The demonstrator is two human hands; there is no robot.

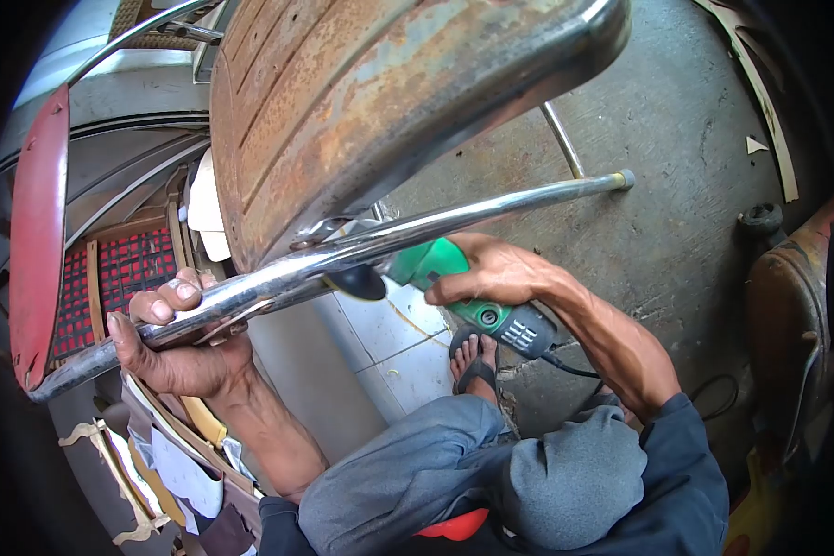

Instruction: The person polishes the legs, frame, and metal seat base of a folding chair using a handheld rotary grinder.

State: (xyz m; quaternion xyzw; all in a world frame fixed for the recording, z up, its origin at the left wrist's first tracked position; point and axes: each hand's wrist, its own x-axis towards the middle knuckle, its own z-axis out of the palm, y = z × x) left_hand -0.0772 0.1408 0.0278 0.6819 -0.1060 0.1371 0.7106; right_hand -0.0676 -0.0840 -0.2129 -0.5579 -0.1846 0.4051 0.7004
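A metal chair is tipped on its side in front of me, with a rust-stained metal seat (343, 111), shiny chrome tubes and a red backrest panel (42, 232). My left hand (190, 366) is closed around a chrome tube (491, 208) near its lower left end, close to the backrest. In my right hand (500, 269) is a green and black angle grinder (519, 329), wrapped by the fingers below the tube. Its dark disc (357, 281) sits against or just under the tubes, by the seat's lower corner; contact cannot be made out.
A power cord (570, 369) trails from the grinder across the concrete floor (658, 185). White tiles (398, 357) lie beneath the work. A red-and-black webbed frame (120, 287) stands at left, above scraps of material (185, 463). A worn metal piece (788, 315) stands at right.
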